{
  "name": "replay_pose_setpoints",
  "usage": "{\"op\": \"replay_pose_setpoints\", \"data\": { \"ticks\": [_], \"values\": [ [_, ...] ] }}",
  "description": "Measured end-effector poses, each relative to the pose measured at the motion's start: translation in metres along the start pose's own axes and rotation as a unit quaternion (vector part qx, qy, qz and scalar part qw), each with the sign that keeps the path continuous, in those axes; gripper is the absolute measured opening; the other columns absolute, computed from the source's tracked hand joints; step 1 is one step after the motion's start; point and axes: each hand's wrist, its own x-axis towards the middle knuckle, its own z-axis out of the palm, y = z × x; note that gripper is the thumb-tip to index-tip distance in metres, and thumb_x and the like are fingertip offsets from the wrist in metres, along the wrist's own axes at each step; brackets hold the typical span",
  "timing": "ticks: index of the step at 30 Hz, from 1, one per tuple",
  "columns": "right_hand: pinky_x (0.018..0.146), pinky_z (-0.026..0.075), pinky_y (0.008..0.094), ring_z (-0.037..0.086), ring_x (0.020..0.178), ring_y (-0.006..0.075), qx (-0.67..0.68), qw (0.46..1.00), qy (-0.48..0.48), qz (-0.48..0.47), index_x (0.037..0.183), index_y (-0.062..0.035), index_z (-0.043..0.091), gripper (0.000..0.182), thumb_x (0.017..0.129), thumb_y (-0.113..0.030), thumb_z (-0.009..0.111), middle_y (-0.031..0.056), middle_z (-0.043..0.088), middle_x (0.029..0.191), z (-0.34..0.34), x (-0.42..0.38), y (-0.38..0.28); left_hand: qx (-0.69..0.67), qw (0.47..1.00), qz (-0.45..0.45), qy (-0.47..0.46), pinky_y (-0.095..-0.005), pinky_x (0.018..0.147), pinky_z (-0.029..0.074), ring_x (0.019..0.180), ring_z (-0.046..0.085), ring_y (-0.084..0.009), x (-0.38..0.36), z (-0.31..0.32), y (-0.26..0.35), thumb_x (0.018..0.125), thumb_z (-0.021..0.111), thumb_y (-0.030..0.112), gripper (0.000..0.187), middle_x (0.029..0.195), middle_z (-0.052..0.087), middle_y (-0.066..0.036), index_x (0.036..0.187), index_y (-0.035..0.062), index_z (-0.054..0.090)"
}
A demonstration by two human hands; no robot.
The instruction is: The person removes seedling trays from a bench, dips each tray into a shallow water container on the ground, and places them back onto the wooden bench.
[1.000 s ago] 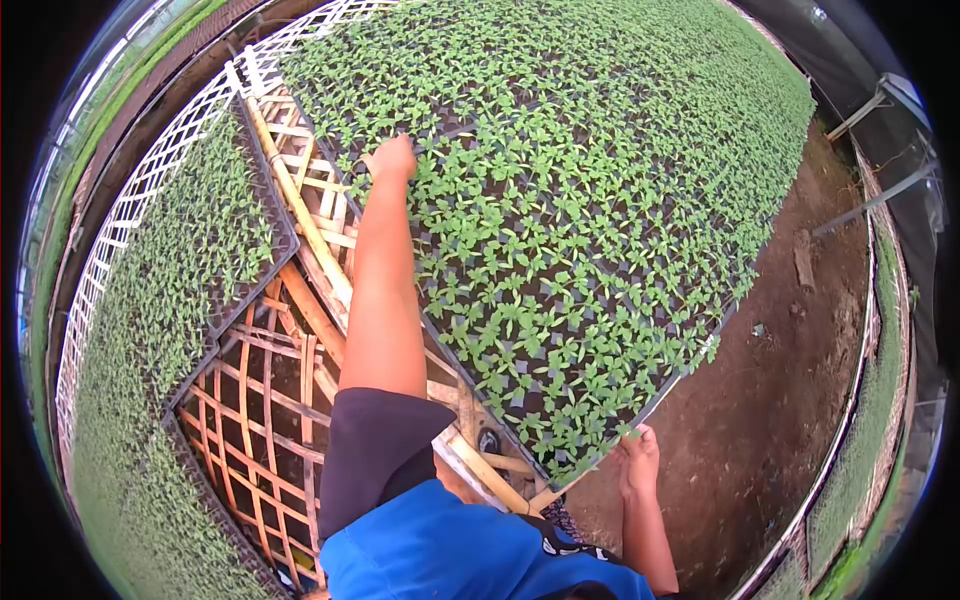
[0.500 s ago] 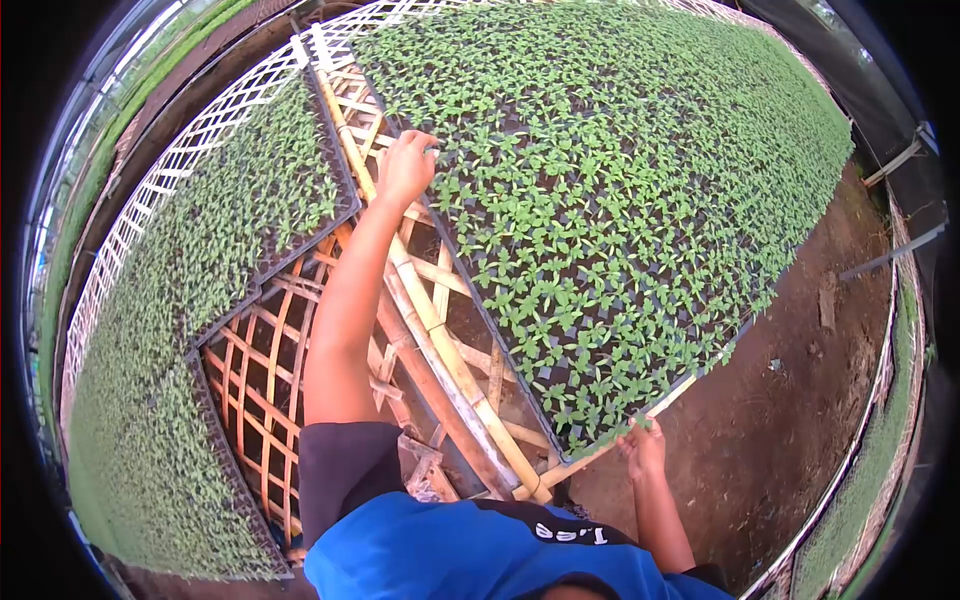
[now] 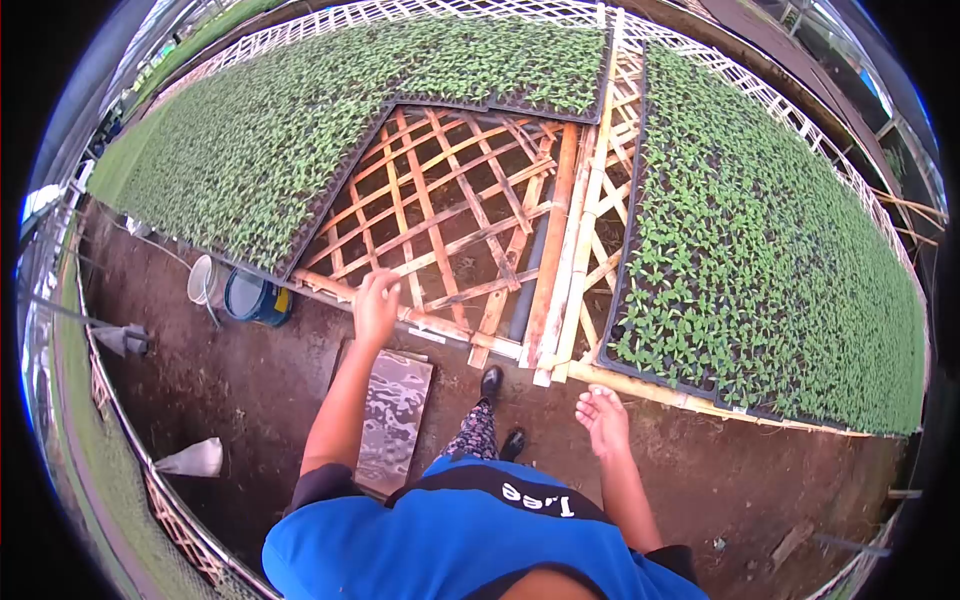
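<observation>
My left hand (image 3: pixel 376 308) is raised near the front rail (image 3: pixel 435 322) of the bamboo lattice bench, its fingers bent together. What they hold, if anything, is too small to make out. My right hand (image 3: pixel 603 422) hangs just in front of the right bench's bamboo edge (image 3: pixel 650 388), apart from it, with curled fingers and a pale spot at the tips that I cannot name. Beyond it stand black trays of green seedlings (image 3: pixel 740 250). More seedling trays (image 3: pixel 300 120) fill the left bench around the bare lattice (image 3: pixel 450 210).
Below the left bench's edge stand a blue bucket (image 3: pixel 256 298) and a whitish bucket (image 3: pixel 203 280). A patterned board (image 3: pixel 392 420) lies on the soil floor beside my boots (image 3: pixel 491 382). A pale sack-like thing (image 3: pixel 192 458) is farther left. Bamboo poles (image 3: pixel 575 250) run between the benches.
My view has swung left, and I now stand before the lattice gap. My left hand has come back from over the right bench's trays; my right hand has left the tray's front edge.
</observation>
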Motion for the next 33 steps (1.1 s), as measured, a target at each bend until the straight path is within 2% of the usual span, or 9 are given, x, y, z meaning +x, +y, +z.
{"op": "replay_pose_setpoints", "data": {
  "ticks": [7, 9, 10, 11, 14, 19, 20, 27, 33],
  "values": [
    [0.062, 0.046, 0.0252, 0.055, 0.068, 0.0116, -0.077, 0.974, -0.202, 0.066, 0.092, -0.0074, 0.05, 0.014, 0.083, -0.018, 0.049, 0.0038, 0.056, 0.08, 0.117, -0.011, 0.034, 0.091, 0.874, -0.43, -0.205, -0.0397, 0.067, 0.043, 0.076, 0.055, -0.0312, -0.369, -0.085, -0.156, 0.074, 0.054, 0.022, 0.019, 0.076, 0.058, -0.014, 0.081, 0.0051, 0.058],
    [0.063, 0.046, 0.0252, 0.055, 0.069, 0.0115, -0.085, 0.966, -0.233, 0.073, 0.093, -0.0073, 0.051, 0.015, 0.083, -0.018, 0.048, 0.0036, 0.056, 0.08, 0.145, -0.012, 0.046, 0.226, 0.8, -0.242, -0.5, -0.0425, 0.071, 0.043, 0.081, 0.056, -0.0308, -0.481, -0.098, -0.184, 0.077, 0.044, 0.03, 0.03, 0.088, 0.058, -0.016, 0.083, 0.0047, 0.059],
    [0.063, 0.046, 0.0252, 0.055, 0.069, 0.0115, -0.086, 0.963, -0.245, 0.076, 0.093, -0.0074, 0.051, 0.015, 0.083, -0.019, 0.048, 0.0035, 0.056, 0.08, 0.159, -0.012, 0.053, 0.179, 0.687, -0.118, -0.695, -0.0425, 0.07, 0.043, 0.082, 0.056, -0.03, -0.491, -0.112, -0.17, 0.076, 0.044, 0.025, 0.027, 0.091, 0.058, -0.015, 0.084, 0.0044, 0.059],
    [0.063, 0.046, 0.0252, 0.055, 0.069, 0.0115, -0.087, 0.96, -0.255, 0.078, 0.093, -0.0075, 0.051, 0.015, 0.083, -0.019, 0.048, 0.0033, 0.056, 0.08, 0.17, -0.012, 0.061, 0.138, 0.659, -0.16, -0.722, -0.0409, 0.068, 0.043, 0.08, 0.056, -0.0286, -0.519, -0.118, -0.164, 0.076, 0.045, 0.024, 0.025, 0.089, 0.058, -0.014, 0.084, 0.0043, 0.059],
    [0.062, 0.046, 0.0258, 0.055, 0.069, 0.0115, -0.108, 0.956, -0.256, 0.097, 0.093, -0.0084, 0.052, 0.017, 0.082, -0.02, 0.05, 0.003, 0.056, 0.08, 0.201, -0.005, 0.086, 0.01, 0.711, -0.465, -0.527, -0.0362, 0.061, 0.044, 0.073, 0.057, -0.0244, -0.56, -0.133, -0.163, 0.074, 0.048, 0.02, 0.02, 0.083, 0.058, -0.011, 0.083, 0.004, 0.058],
    [0.062, 0.045, 0.0275, 0.054, 0.069, 0.0127, -0.106, 0.948, -0.267, 0.135, 0.093, -0.0087, 0.051, 0.016, 0.081, -0.019, 0.05, 0.0031, 0.056, 0.079, 0.256, 0.018, 0.116, -0.165, 0.774, -0.573, -0.212, -0.0282, 0.05, 0.044, 0.061, 0.057, -0.0173, -0.558, -0.121, -0.221, 0.072, 0.054, 0.012, 0.014, 0.075, 0.059, -0.006, 0.083, 0.0036, 0.057],
    [0.062, 0.045, 0.0283, 0.054, 0.069, 0.0133, -0.108, 0.948, -0.268, 0.13, 0.092, -0.0086, 0.051, 0.015, 0.081, -0.018, 0.049, 0.0034, 0.056, 0.079, 0.273, 0.018, 0.112, -0.309, 0.666, -0.675, -0.072, -0.0208, 0.041, 0.037, 0.054, 0.051, -0.009, -0.497, -0.149, -0.185, 0.077, 0.053, 0.017, 0.017, 0.068, 0.054, -0.001, 0.089, 0.0047, 0.054],
    [0.063, 0.047, 0.0309, 0.056, 0.071, 0.0176, -0.03, 0.948, -0.302, 0.097, 0.092, -0.0068, 0.052, 0.016, 0.08, -0.017, 0.051, 0.0053, 0.057, 0.078, 0.388, 0.135, 0.076, -0.239, 0.688, -0.683, 0.055, -0.0197, 0.038, 0.034, 0.053, 0.051, -0.0095, -0.445, -0.169, -0.233, 0.078, 0.054, 0.018, 0.026, 0.075, 0.056, -0.003, 0.099, 0.0039, 0.05],
    [0.064, 0.046, 0.0315, 0.055, 0.067, 0.0169, 0.01, 0.975, -0.219, 0.028, 0.077, -0.0077, 0.052, 0.011, 0.076, -0.018, 0.052, 0.0043, 0.056, 0.071, 0.495, 0.301, 0.009, -0.188, 0.687, -0.702, -0.001, -0.0227, 0.043, 0.041, 0.051, 0.049, -0.0113, -0.426, -0.174, -0.209, 0.077, 0.054, 0.013, 0.015, 0.067, 0.052, -0.003, 0.087, 0.0011, 0.054]
  ]
}}
